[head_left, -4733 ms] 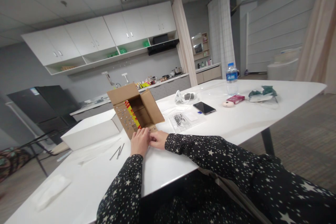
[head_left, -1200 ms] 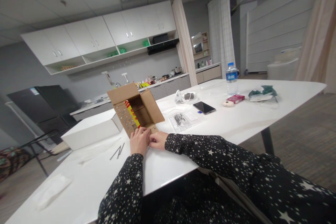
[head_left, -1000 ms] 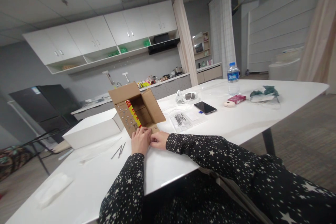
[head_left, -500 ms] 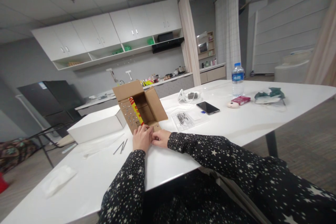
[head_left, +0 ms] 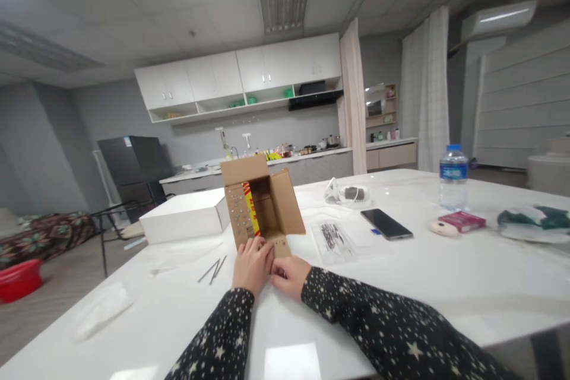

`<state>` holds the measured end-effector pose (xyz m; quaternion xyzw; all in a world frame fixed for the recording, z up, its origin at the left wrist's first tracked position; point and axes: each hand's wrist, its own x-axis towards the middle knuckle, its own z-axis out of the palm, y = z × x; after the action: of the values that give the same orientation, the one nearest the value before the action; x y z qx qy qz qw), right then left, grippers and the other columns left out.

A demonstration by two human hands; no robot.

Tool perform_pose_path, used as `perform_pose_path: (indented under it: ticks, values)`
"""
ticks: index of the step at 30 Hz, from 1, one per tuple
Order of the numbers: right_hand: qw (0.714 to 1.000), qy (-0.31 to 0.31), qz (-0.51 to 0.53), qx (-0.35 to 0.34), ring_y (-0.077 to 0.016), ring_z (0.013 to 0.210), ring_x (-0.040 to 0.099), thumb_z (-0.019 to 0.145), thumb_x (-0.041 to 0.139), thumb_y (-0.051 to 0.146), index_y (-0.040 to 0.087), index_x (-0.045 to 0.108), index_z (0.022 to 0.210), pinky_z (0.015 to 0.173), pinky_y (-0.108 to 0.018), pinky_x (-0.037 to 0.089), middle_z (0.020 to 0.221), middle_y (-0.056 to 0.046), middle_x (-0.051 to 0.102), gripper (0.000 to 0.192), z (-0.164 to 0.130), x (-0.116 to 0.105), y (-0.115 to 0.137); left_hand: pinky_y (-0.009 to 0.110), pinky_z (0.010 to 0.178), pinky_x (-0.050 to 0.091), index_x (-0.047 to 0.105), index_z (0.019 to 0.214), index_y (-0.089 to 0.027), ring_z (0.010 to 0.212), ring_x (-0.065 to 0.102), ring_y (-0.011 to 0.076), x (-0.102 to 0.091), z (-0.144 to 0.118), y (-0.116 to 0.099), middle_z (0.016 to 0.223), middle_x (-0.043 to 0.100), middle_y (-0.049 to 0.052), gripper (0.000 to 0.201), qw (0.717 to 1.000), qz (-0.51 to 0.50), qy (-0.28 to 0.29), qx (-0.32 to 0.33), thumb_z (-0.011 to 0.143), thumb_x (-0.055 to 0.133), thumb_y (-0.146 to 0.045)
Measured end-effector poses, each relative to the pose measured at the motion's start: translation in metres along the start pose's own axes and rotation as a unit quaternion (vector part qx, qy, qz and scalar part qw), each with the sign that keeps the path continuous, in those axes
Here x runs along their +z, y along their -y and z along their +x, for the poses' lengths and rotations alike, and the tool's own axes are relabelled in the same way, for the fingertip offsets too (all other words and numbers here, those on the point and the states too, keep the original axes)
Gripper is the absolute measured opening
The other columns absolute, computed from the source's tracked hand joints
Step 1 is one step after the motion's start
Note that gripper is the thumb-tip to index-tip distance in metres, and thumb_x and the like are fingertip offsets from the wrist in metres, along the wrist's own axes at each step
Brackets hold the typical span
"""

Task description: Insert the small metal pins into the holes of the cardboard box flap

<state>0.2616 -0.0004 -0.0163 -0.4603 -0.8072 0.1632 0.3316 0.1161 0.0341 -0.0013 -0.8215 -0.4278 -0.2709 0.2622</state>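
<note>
Head view: small brown cardboard box (head_left: 260,208) with open flaps lies on its side on the white bench (head_left: 401,273), left of centre. Opening faces the person; long axis runs away from the person toward the far kitchen wall. Top flap up, right flap swung out to the right, bottom flap flat on the bench toward the hands. Left inner wall shows rows of small pale dots plus a red-and-yellow printed strip.

Left hand (head_left: 252,263) sits at the front lower-left corner of the box, back of hand up, fingers (head_left: 258,244) curled and held together, tips on the box's left edge and the bottom flap. Right hand (head_left: 289,276) lies just right of it, touching it, knuckles up, fingers bent inward toward the bottom flap. Fingertips hidden behind the left hand, so cannot tell whether they pinch anything. Box lies directly beyond both sets of fingers, touching them.

Both forearms in black star-print sleeves (head_left: 378,326) come in from the bottom edge and converge at the box; wrists low, close to the bench.

Nearby: flat white box (head_left: 184,222) just left of the cardboard one, two thin dark rods (head_left: 214,269) left of the left hand, clear plastic bag with small dark parts (head_left: 333,237) to the right, black phone (head_left: 386,224) beyond it, clear water bottle (head_left: 451,175) well apart at right.
</note>
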Motion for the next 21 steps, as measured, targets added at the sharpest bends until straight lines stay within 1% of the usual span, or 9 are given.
perform_pose_path:
  ticks: [2,8,11,13,17,21]
  values:
    - [1.000,0.007,0.006,0.010,-0.0133,0.058,0.053,0.069,0.055,0.024,0.019,0.061,0.072,0.054,-0.023,0.035,0.063,-0.002,0.061,0.008,0.001,-0.001,0.002,0.033,0.073,0.037,0.064,0.095,-0.025,0.086,0.051,0.0184,-0.003,0.001,0.002,0.092,0.059,0.006,0.026,1.000,-0.009,-0.003,-0.005,0.088,0.039,-0.027]
    - [1.000,-0.016,0.004,0.020,-0.0147,0.058,0.056,0.067,0.055,0.024,0.021,0.061,0.068,0.052,-0.023,0.035,0.064,-0.002,0.064,0.007,-0.003,-0.003,0.014,0.034,0.074,0.037,0.064,0.091,-0.025,0.085,0.052,0.0178,-0.021,-0.001,-0.001,0.091,0.059,0.005,0.027,0.999,-0.020,-0.009,-0.024,0.087,0.037,-0.023]
    - [1.000,-0.009,-0.004,0.025,-0.0148,0.058,0.056,0.067,0.055,0.025,0.020,0.062,0.069,0.051,-0.023,0.034,0.064,-0.002,0.064,0.009,-0.007,-0.004,0.021,0.033,0.074,0.037,0.064,0.089,-0.025,0.084,0.052,0.0174,-0.029,-0.004,-0.004,0.089,0.059,0.004,0.026,0.999,-0.026,-0.015,-0.032,0.086,0.039,-0.021]
    - [1.000,-0.019,-0.013,0.018,-0.0148,0.059,0.056,0.067,0.054,0.024,0.019,0.063,0.070,0.052,-0.022,0.034,0.064,-0.003,0.065,0.012,-0.009,-0.005,0.024,0.032,0.076,0.037,0.064,0.088,-0.025,0.085,0.052,0.0166,-0.032,-0.006,-0.006,0.089,0.058,0.004,0.026,0.998,-0.032,-0.017,-0.041,0.087,0.038,-0.021]
    - [1.000,-0.020,-0.016,0.017,-0.0136,0.058,0.055,0.067,0.052,0.023,0.017,0.065,0.072,0.052,-0.021,0.034,0.064,-0.002,0.064,0.015,-0.012,-0.007,0.032,0.031,0.078,0.036,0.063,0.088,-0.024,0.087,0.051,0.0162,-0.038,-0.008,-0.006,0.090,0.058,0.003,0.027,0.998,-0.039,-0.004,-0.057,0.087,0.037,-0.021]
    - [1.000,-0.016,-0.007,0.018,-0.0136,0.059,0.056,0.067,0.053,0.022,0.017,0.066,0.072,0.053,-0.021,0.035,0.064,-0.002,0.064,0.015,-0.012,-0.007,0.037,0.031,0.079,0.035,0.062,0.089,-0.023,0.089,0.051,0.0161,-0.041,-0.010,-0.001,0.092,0.058,0.003,0.025,0.997,-0.033,0.013,-0.076,0.086,0.037,-0.020]
